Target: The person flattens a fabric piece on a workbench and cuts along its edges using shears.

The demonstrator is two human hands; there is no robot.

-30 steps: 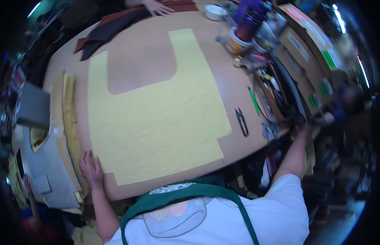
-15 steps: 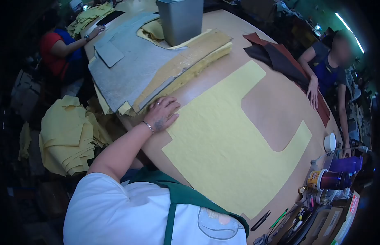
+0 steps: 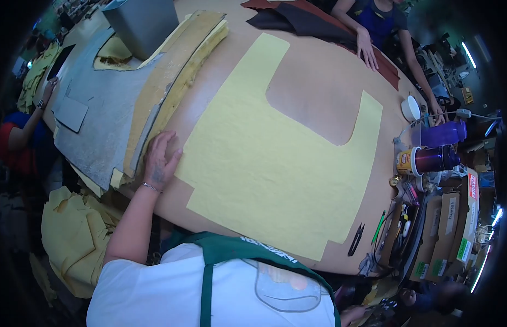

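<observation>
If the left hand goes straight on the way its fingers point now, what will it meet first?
Most likely the yellow edge of the stack, just ahead of the left hand; depth is unclear, so the fingertips may already touch it.

The top edge cuts off the grey bin [image 3: 143,30] and the person [image 3: 373,24] across the surface [image 3: 313,92], the bottom edge crops the white shirt [image 3: 150,289], a box label's [image 3: 451,212] lettering is too small, and the right hand cannot be made out.
</observation>
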